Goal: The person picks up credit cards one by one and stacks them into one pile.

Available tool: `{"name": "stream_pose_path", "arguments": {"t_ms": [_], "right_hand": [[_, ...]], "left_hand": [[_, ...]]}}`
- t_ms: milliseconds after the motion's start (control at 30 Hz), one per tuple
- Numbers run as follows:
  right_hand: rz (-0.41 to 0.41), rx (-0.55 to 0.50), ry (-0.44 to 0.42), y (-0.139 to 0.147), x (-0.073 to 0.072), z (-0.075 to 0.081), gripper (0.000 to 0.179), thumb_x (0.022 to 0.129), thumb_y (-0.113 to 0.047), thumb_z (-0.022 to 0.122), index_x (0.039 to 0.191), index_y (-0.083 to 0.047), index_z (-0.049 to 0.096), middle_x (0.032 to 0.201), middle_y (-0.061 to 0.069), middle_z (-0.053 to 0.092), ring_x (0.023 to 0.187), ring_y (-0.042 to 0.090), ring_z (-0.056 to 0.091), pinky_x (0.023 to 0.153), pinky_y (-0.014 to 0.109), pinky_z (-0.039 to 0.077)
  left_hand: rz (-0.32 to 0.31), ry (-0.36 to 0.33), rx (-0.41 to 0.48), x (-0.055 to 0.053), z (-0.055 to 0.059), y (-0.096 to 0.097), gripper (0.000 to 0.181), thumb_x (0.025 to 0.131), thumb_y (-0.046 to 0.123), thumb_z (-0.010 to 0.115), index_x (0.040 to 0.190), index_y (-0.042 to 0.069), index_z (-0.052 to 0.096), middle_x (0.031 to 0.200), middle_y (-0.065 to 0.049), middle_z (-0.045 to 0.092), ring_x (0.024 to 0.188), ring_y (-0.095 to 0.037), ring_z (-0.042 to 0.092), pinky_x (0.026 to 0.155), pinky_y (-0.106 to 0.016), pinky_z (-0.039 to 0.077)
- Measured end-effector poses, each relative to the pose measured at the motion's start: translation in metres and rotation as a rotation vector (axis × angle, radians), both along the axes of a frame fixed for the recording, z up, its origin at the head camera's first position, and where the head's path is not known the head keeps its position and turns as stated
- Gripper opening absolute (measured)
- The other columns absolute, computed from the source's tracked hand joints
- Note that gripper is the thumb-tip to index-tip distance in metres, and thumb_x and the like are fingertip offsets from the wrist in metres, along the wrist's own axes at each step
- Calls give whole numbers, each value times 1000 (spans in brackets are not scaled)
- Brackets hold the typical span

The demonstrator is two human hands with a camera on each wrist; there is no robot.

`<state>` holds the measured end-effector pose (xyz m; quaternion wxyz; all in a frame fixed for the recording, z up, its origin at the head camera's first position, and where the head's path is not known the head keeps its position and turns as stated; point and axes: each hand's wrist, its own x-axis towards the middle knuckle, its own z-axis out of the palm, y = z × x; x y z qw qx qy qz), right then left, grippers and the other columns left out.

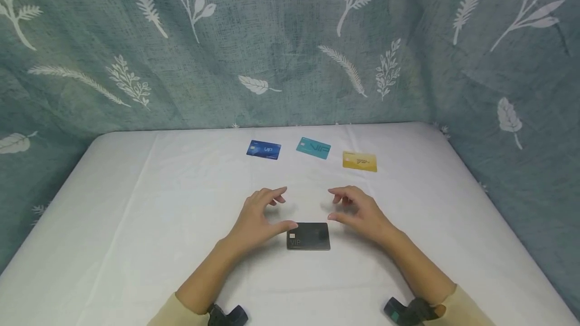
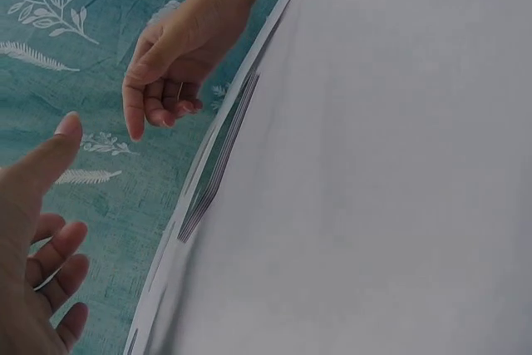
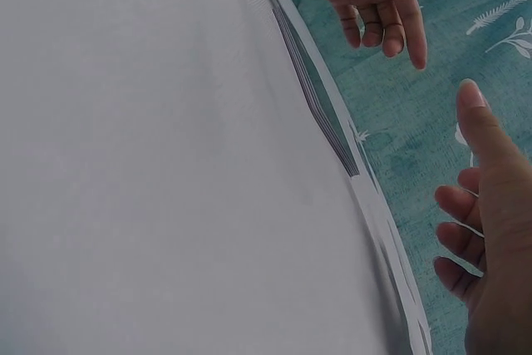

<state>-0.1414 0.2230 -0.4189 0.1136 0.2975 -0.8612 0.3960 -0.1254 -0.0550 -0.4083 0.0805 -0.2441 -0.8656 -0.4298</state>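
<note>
A black card with a chip and the letters VIP (image 1: 309,238) lies flat on the white-covered table in the head view. My left hand (image 1: 257,218) hovers to its upper left with fingers apart, and its thumb tip overlaps the card's top left corner. On the other side, my right hand (image 1: 360,213) faces it, fingers loosely bent, thumb tip just off the card's top right corner. Nothing is between the fingers of either hand. Both hands also appear in the wrist views, the left hand (image 2: 37,247) and the right hand (image 3: 499,214) nearest their own cameras.
Farther back lie a blue card (image 1: 264,150), a teal card (image 1: 313,148) and a yellow card (image 1: 360,161). A white cloth covers the table (image 1: 158,225). Behind it hangs a green leaf-patterned curtain (image 1: 281,39). Dark wrist devices show at both sleeves.
</note>
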Motion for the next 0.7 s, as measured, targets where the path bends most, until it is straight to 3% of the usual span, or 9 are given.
{"name": "stream_pose_path", "arguments": {"t_ms": [167, 500, 700], "right_hand": [[-40, 18, 3, 0, -2, 6, 54, 71, -13, 82, 119, -3, 60, 95, 0, 62, 85, 15, 53, 75, 31, 47], [-121, 24, 40, 5, -10, 9, 56, 69, -13, 83, 119, -3, 60, 95, 3, 63, 84, 16, 53, 76, 28, 46], [-178, -11, 30, 11, -14, 10, 57, 67, -10, 84, 118, -2, 60, 95, 7, 63, 83, 16, 53, 76, 27, 45]], "left_hand": [[12, -4, -2, -4, 1, 0, 72, 70, 35, 82, 132, 14, 54, 105, -3, 61, 94, -24, 56, 89, -42, 38], [10, 1, -27, -12, 4, 10, 72, 71, 40, 81, 134, 17, 52, 107, 2, 59, 96, -21, 56, 88, -40, 38], [-6, 12, -17, -19, 6, 16, 72, 71, 37, 81, 133, 15, 53, 108, -1, 60, 96, -21, 56, 88, -40, 38]]}}
